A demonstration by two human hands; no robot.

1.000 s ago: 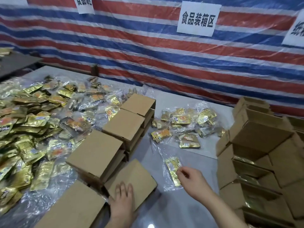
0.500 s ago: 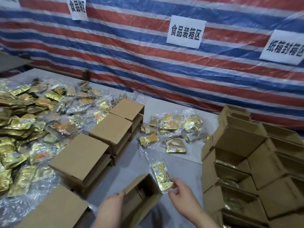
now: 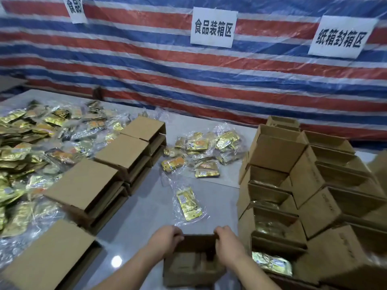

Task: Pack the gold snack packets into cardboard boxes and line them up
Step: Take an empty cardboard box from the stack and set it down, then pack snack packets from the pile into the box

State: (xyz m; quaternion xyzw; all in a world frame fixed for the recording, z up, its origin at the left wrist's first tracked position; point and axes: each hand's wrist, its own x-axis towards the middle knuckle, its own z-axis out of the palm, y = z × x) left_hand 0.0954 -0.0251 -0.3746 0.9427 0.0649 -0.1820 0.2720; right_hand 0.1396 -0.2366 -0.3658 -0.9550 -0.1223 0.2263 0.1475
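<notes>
An open cardboard box (image 3: 193,262) stands upright on the grey table at the bottom middle, with nothing visible inside. My left hand (image 3: 165,237) grips its far rim at the left corner and my right hand (image 3: 227,237) grips the far rim at the right corner. Just beyond the box lies a single gold snack packet (image 3: 188,204) in clear wrap, untouched. A small heap of gold packets (image 3: 206,151) sits further back. A large pile of gold packets (image 3: 27,155) covers the table's left side.
A diagonal row of closed, stacked flat boxes (image 3: 123,153) runs from the near left to the middle back. At the right, open boxes (image 3: 278,210) stand lined up, some holding gold packets. A striped tarp (image 3: 188,76) with paper signs hangs behind the table.
The box went from lying flat under my left hand to standing open in front of me. My right hand left the single packet on the table and took the box's rim.
</notes>
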